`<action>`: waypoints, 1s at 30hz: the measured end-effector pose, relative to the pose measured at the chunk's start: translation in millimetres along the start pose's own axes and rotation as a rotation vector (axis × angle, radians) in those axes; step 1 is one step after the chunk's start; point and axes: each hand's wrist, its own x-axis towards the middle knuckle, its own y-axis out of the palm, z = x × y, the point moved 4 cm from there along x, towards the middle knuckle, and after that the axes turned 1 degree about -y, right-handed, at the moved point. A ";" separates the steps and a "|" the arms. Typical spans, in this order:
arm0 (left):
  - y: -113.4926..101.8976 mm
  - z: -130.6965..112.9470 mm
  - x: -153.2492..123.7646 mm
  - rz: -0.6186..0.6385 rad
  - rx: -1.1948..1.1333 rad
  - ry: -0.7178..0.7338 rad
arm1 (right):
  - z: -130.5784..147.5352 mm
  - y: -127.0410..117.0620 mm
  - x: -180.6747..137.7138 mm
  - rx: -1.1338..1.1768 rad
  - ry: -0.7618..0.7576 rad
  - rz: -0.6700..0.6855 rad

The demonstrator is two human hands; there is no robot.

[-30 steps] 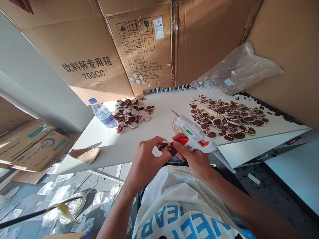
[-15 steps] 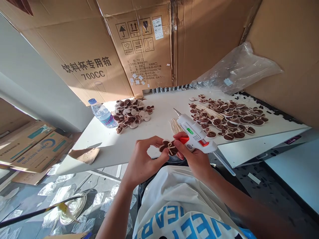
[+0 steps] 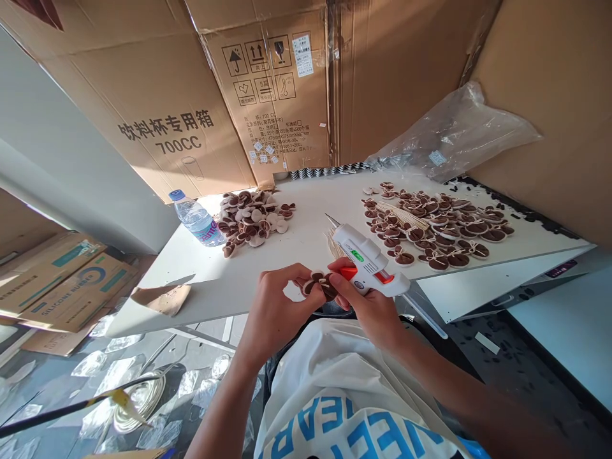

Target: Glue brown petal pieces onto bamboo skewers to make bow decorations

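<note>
Thumb and fingers of my left hand (image 3: 282,304) pinch a small brown felt piece (image 3: 319,284) with a pale edge and a cream string bow. My right hand (image 3: 370,306) is closed on a white and orange hot glue gun (image 3: 366,255), whose nozzle points up and left. Its thumb and fingertips also press the right side of the felt piece and its bow. Beyond the glue gun lies a bundle of cream strings (image 3: 335,245), partly hidden. At the right, a spread of brown felt pieces with bows (image 3: 444,223) covers the table.
On the white table (image 3: 210,287) stand a water bottle (image 3: 196,217) and a heap of brown and white felt pieces (image 3: 253,220). A torn cardboard scrap (image 3: 165,296) lies at the front left. Large cardboard boxes (image 3: 143,95) rise behind, with a clear plastic bag (image 3: 454,137) at the right.
The glue gun has shifted slightly left and down with my right hand. The felt piece has tilted a little and moved slightly left; both hands still hold it.
</note>
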 end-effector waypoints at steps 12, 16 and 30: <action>-12.0 0.6 -0.3 0.114 -0.074 0.014 | 1.2 -0.1 0.2 -0.034 -0.017 -0.032; -5.8 1.9 0.5 0.090 -0.007 0.001 | -0.6 0.1 1.1 -0.024 -0.010 -0.025; -1.3 10.5 2.3 0.097 -0.027 -0.053 | -4.6 1.2 0.8 0.007 -0.004 -0.045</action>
